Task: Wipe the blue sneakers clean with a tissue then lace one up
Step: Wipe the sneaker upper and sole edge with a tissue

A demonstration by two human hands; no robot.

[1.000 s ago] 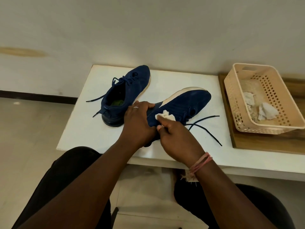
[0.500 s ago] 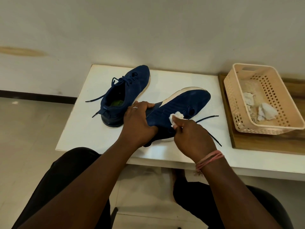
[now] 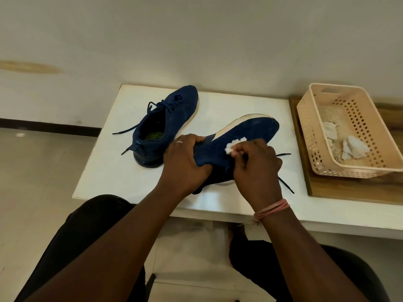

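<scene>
Sneaker [image 3: 244, 136] on its side, toe far-right, left hand [image 3: 185, 162] gripping heel, right-hand fingers [image 3: 239, 152] pinching tissue [image 3: 234, 146]

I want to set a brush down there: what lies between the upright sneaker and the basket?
In the head view, the tilted sneaker gripped by the left hand, the right hand pinching a tissue, and loose lace on the white table.

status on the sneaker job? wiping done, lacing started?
Done: two crumpled tissues already lie in the basket, so some wiping is behind.
In hand: left hand grips the near sneaker, tipped on its side; right hand pinches a tissue against its upper.
Left: lacing. The near sneaker's lace trails loose on the table; the far sneaker stands upright, ends untied.
</scene>
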